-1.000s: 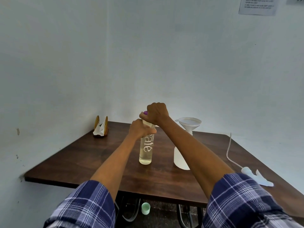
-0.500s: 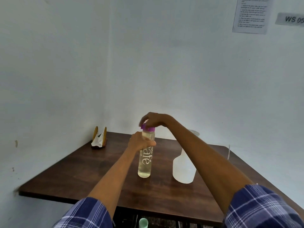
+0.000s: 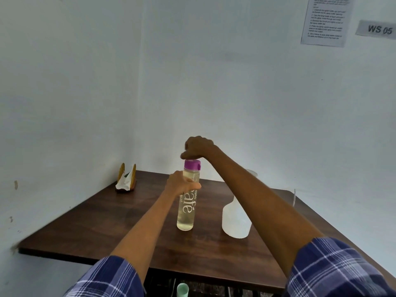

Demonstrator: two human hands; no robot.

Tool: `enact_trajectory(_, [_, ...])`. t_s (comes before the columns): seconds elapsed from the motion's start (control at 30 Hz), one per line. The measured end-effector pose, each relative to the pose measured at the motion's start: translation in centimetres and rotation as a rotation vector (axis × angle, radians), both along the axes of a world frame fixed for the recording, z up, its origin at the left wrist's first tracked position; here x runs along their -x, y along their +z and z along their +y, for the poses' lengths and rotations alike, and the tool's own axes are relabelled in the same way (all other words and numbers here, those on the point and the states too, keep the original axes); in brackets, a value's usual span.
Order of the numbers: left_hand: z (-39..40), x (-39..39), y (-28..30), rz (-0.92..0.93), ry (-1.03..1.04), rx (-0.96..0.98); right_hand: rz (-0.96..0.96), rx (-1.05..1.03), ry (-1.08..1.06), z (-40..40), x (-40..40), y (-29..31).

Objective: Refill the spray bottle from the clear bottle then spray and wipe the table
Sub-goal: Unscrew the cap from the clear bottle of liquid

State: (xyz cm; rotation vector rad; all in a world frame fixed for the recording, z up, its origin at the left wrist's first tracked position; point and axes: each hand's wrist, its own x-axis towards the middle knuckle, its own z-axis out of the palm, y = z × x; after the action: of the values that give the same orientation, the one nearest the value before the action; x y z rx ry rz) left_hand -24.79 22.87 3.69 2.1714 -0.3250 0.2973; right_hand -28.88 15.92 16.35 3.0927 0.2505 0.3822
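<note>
A: So, which step is being worked on here?

B: Judging by the hands, the clear bottle (image 3: 186,202) is being opened, or possibly closed; the cap is sitting on it, so I am reading nothing as poured yet. The left hand (image 3: 181,183) is gripping the bottle just below its shoulder, fingers wrapped around the body. The right hand (image 3: 198,147) is hovering over the purple cap (image 3: 192,164), fingers curled downward at its top, though I cannot tell whether they are actually pinching it.

A: And what is the next move asking for?

B: Probably a firm twist of the cap while the left hand is keeping the bottle from turning, then a lift and a tilt toward the spray bottle (image 3: 235,219).

A: Where is everything sitting?

B: The clear bottle is standing upright near the middle of the brown table (image 3: 120,228), showing pale yellowish liquid and white lettering. The translucent white spray bottle is standing just to its right, apart from it, its neck hiding behind the right forearm. A napkin holder (image 3: 126,179) is sitting in the far left corner.
</note>
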Motion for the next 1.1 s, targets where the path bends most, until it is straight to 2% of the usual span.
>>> enact_trajectory(0.07, [0.0,0.2,0.1,0.000,-0.002,-0.004,0.004,0.143,-0.082,-0.4,-0.2,-0.4])
enact_trajectory(0.17, [0.0,0.0,0.0,-0.003,-0.004,-0.010,0.181,-0.081,0.093,-0.5,-0.1,0.2])
enact_trajectory(0.23, [-0.1,-0.1,0.0,-0.014,-0.003,-0.026,0.154,-0.157,0.129,-0.5,0.4,0.9])
enact_trajectory(0.33, [0.0,-0.2,0.0,-0.011,-0.006,-0.040,0.054,0.009,-0.024,-0.4,0.9,0.7])
enact_trajectory(0.4, [0.1,0.0,0.1,-0.007,0.001,-0.036,0.137,0.113,-0.140,-0.5,1.2,-0.1])
enact_trajectory(0.5, [0.0,0.0,0.1,-0.011,0.004,-0.026,0.306,0.023,-0.086,-0.4,1.2,-0.4])
enact_trajectory(0.6, [0.0,-0.1,-0.1,-0.006,0.004,-0.025,0.396,-0.098,-0.047,-0.4,1.3,0.3])
enact_trajectory(0.77, [0.0,-0.2,-0.1,0.009,0.006,-0.018,0.172,0.015,-0.100,-0.5,0.5,-1.2])
enact_trajectory(0.93, [-0.1,-0.4,-0.2,-0.008,0.011,-0.020,0.363,-0.046,0.013,0.1,1.2,0.3])
enact_trajectory(1.1, [0.0,-0.4,-0.3,-0.023,-0.009,-0.003,0.313,0.056,-0.031,1.1,0.8,0.8])
